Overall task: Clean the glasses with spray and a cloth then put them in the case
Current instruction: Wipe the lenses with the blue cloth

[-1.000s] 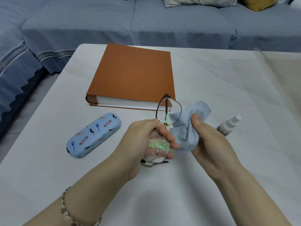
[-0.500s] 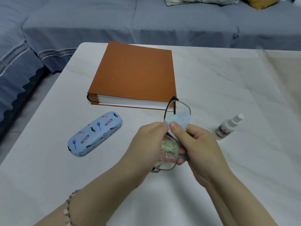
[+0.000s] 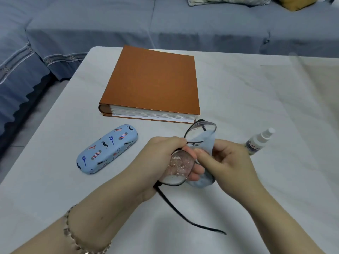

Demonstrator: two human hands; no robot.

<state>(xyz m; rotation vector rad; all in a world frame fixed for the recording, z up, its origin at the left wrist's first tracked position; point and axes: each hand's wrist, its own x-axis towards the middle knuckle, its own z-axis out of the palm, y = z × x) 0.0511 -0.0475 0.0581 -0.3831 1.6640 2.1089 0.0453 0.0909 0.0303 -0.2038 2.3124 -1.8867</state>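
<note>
Left hand (image 3: 161, 162) grips the glasses (image 3: 180, 165) at the bridge, above the surface (image 3: 55, 189). Right hand (image 3: 229, 162) pinches the cloth (image 3: 201, 181) onto the near lens, which is spotted. Frame's long axis runs away from me. Case (image 3: 107, 149) lies shut to the left, nearer my left hand. Versus 1 s ago: cloth shifted from far lens to near; one temple now swung out.

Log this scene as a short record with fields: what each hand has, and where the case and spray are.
left hand: grips the glasses by the frame
right hand: pinches the blue cloth at the far lens
glasses: held above the table, one temple arm unfolded toward the person
case: closed, on the table left of the hands
spray bottle: on the table right of the hands, untouched
other: brown album behind the case
</note>
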